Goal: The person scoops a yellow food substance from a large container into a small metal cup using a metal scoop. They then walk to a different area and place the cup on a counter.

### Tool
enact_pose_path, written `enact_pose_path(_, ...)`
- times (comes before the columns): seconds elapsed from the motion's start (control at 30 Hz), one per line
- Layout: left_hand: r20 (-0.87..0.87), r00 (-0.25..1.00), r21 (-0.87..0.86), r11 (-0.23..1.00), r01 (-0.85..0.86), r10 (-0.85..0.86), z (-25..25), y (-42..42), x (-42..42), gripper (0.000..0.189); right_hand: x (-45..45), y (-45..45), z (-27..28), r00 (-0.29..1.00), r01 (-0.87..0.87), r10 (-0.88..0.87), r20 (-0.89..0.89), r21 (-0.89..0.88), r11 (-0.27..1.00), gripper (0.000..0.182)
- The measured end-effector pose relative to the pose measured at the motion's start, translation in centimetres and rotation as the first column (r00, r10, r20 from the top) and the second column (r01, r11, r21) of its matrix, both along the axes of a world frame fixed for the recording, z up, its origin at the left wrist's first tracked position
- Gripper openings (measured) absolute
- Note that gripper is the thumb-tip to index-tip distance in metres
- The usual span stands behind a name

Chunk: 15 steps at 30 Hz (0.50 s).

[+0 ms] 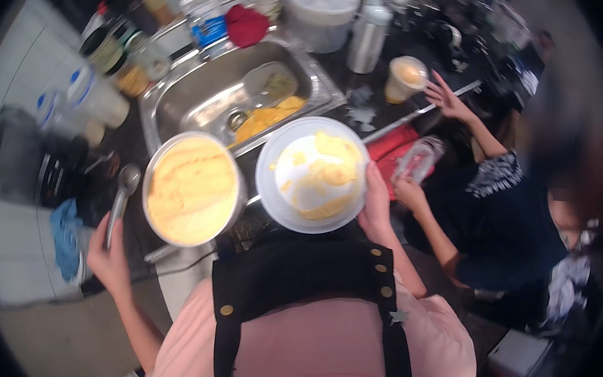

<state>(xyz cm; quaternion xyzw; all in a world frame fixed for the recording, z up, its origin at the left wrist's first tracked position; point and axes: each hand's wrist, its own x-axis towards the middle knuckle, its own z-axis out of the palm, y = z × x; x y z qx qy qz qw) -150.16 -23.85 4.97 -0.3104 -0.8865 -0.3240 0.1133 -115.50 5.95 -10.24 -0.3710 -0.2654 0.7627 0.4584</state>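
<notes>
My left hand [108, 258], out at the left, grips the handle of a metal scoop [127, 183], its round head pointing up. My right hand [377, 205] holds the rim of a round white plastic lid [284, 211] with smears of a yellow-orange, creamy food on its face. Between my hands, at the counter's edge, stands a round tub [193, 188] filled nearly to its rim with the same-coloured food. Beyond it lies a steel sink [197, 92] with yellow residue near the drain and a clear container inside.
A co-worker's hands are at the right, one beside a lidded cup [406, 77], the other holding clear plastic over a red cloth [392, 148]. A steel bottle [367, 42] and large white-lidded tub [320, 17] stand behind the sink; jars and plastic jugs [99, 95] are at the left.
</notes>
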Motion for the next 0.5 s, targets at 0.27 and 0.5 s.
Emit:
enact_pose_path(0.27, 0.394, 0.907, 0.258, 0.929, -0.264, 0.148, -5.2, -0.6, 1.1, 0.035, 0.5, 0.5, -5.2, 0.995, -0.051, 0.046, -0.092, -0.044, 0.998, 0.041)
enact_pose_path(0.5, 0.397, 0.910, 0.311, 0.916, -0.254, 0.118, -5.8, 1.5, 1.5, 0.035, -1.2, 0.1, -6.8, 0.989, -0.016, 0.000, -0.145, -0.109, 0.994, 0.040)
